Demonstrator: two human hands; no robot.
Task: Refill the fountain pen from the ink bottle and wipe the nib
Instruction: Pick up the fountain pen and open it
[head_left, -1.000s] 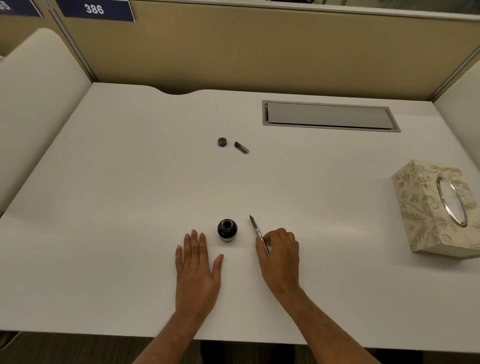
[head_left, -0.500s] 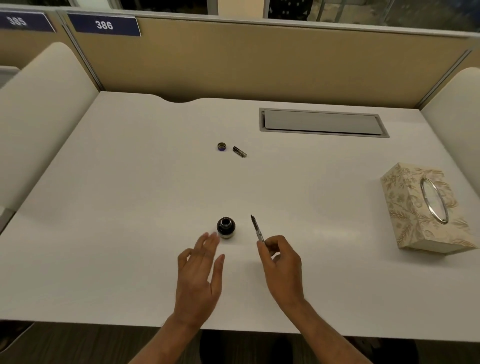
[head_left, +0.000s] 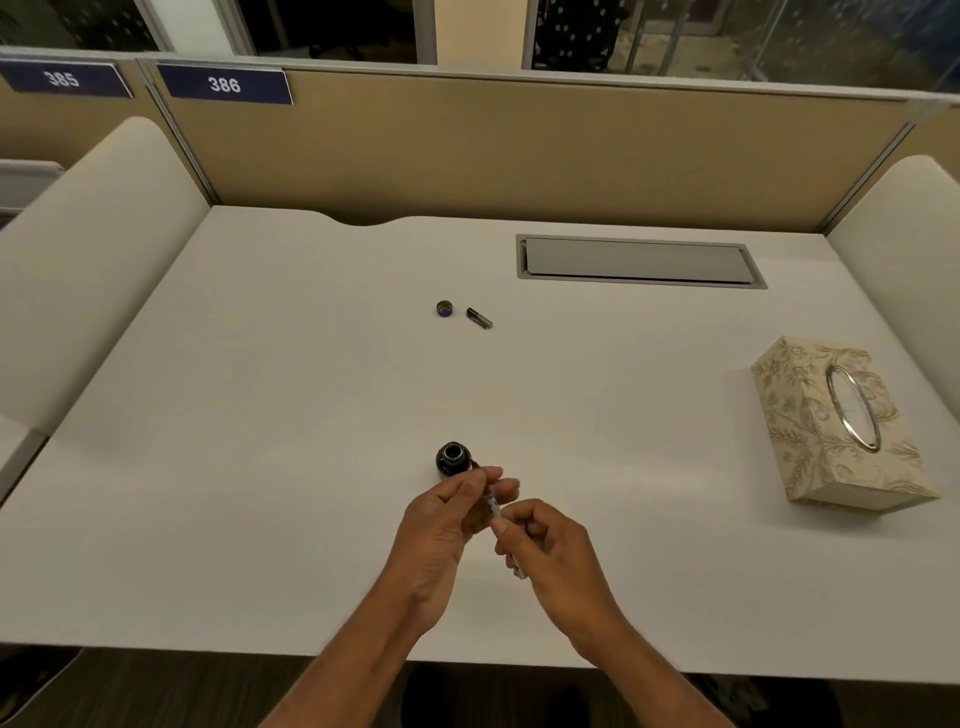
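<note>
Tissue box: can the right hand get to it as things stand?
Probably yes: only bare desk lies between the right hand and the tissue box. But its fingers grip the pen, which the left hand pinches, so it must let go first.

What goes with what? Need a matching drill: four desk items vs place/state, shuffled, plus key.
1 ink bottle
2 bottle cap
3 fountain pen
4 tissue box

A pinched by left hand and right hand
B right side of desk
C open, just beyond the hands
D far centre, beside short dark cylinder

Pairs: 1-C, 2-D, 3-A, 4-B
</note>
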